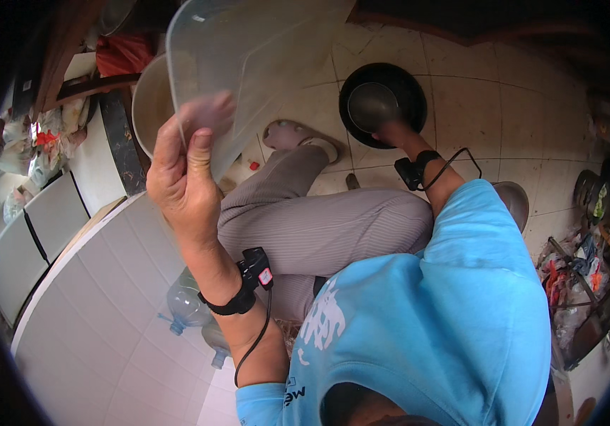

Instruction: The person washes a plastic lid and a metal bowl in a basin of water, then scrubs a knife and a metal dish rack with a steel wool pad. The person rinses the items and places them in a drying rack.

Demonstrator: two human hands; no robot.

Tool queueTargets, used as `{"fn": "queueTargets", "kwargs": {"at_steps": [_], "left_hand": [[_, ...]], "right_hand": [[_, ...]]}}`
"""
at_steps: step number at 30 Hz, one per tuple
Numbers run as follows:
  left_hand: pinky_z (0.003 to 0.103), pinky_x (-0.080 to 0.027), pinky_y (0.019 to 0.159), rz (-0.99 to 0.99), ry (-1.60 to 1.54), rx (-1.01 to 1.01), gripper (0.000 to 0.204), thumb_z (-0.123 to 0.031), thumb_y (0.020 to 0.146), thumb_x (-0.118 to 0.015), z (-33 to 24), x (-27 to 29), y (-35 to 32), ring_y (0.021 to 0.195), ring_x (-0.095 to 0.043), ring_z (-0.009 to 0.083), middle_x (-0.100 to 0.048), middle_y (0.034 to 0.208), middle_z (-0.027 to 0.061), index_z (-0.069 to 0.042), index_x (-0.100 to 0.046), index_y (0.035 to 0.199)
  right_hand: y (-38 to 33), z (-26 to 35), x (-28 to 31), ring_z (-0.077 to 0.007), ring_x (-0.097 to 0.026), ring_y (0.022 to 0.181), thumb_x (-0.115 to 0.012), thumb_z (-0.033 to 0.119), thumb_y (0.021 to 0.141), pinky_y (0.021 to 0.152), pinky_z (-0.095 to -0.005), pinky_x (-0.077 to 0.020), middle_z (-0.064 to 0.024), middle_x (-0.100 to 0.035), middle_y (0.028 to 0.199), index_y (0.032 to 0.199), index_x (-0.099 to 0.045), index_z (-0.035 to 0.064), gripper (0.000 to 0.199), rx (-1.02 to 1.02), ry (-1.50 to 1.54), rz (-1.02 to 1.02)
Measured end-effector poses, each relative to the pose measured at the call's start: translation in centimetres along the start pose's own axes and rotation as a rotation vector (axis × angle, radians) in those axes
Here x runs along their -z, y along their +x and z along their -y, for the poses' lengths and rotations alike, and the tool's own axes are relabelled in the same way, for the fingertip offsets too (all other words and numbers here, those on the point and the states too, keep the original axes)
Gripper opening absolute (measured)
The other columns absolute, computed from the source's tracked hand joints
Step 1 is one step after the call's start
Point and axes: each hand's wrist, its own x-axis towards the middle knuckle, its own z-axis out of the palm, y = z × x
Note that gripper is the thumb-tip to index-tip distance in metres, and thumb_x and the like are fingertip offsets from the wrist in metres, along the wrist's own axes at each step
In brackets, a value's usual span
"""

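Note:
My left hand (191, 153) is raised and closed on the edge of a clear plastic container (269, 64), which has a rounded corner and tilts upward. The thumb lies on the near side, and the fingers show hazily through the plastic. Whether the container is a deep tub or a flat lid, I cannot tell. Out to the right, my right hand (394, 133) reaches down to the near rim of a black round basin (418, 106) on the floor. A grey round bowl (371, 105) sits inside that basin. Motion smears the right hand's fingers, so their grip is unclear.
A pale bucket (150, 106) stands behind my left hand, near a red plastic bag (124, 55). Clear plastic bottles (188, 302) lie by my left forearm, beside a white tiled surface (113, 312). Bagged items (574, 284) crowd the right. Pale tiles (468, 106) cover the floor.

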Motion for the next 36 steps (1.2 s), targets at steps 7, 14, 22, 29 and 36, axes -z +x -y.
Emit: {"fn": "queueTargets", "kwargs": {"at_steps": [7, 14, 22, 29, 36], "left_hand": [[0.027, -0.050, 0.089, 0.056, -0.042, -0.023, 0.026, -0.002, 0.095, -0.059, -0.5, -0.6, 0.2, 0.098, -0.066, 0.0170, -0.070, 0.109, 0.0127, 0.005, -0.060, 0.120], [0.021, -0.048, 0.081, 0.100, 0.061, -0.034, 0.025, -0.002, 0.092, -0.064, -1.1, -0.8, 0.3, 0.087, -0.063, 0.0103, -0.070, 0.101, 0.0073, 0.003, -0.064, 0.117], [0.023, -0.049, 0.081, 0.107, 0.039, -0.048, 0.026, 0.001, 0.090, -0.065, -1.3, -1.0, -0.2, 0.089, -0.064, 0.0113, -0.071, 0.100, 0.0077, 0.003, -0.065, 0.117], [0.024, -0.051, 0.080, 0.137, 0.041, -0.097, 0.026, 0.000, 0.089, -0.066, -1.3, -2.0, 0.3, 0.088, -0.066, 0.0122, -0.072, 0.100, 0.0094, 0.003, -0.065, 0.116], [0.025, -0.051, 0.084, 0.169, 0.061, -0.088, 0.026, 0.001, 0.091, -0.063, -1.8, -2.2, 0.7, 0.092, -0.066, 0.0139, -0.071, 0.102, 0.0108, 0.004, -0.064, 0.117]], "right_hand": [[-3.6, 3.6, -0.4, -0.0332, -0.069, 0.085, -0.058, 0.006, 0.088, 0.057, -0.0379, -0.0610, -0.0219, -0.057, 0.125, 0.142, -0.036, 0.0043, 0.058, 0.161, 0.118, -0.401], [-5.4, 5.5, 1.5, -0.0338, -0.067, 0.073, -0.058, 0.006, 0.087, 0.057, -0.0383, -0.0556, -0.0258, -0.059, 0.119, 0.139, -0.039, 0.0032, 0.056, -0.043, -0.601, -0.591], [-7.4, 7.7, 0.8, -0.0394, -0.066, 0.097, -0.055, 0.007, 0.088, 0.080, -0.0484, -0.0541, -0.0283, -0.059, 0.120, 0.133, -0.045, 0.0008, 0.046, 0.404, -1.293, -0.716], [-6.9, 8.2, 1.4, -0.0376, -0.069, 0.091, -0.058, 0.005, 0.087, 0.077, -0.0460, -0.0548, -0.0232, -0.068, 0.103, 0.131, -0.048, 0.0023, 0.045, 0.251, -1.457, -0.606], [-7.3, 7.3, 2.4, -0.0404, -0.065, 0.101, -0.058, 0.011, 0.089, 0.082, -0.0490, -0.0546, -0.0254, -0.065, 0.112, 0.121, -0.056, 0.0006, 0.034, 0.220, -1.262, -0.690]]}}
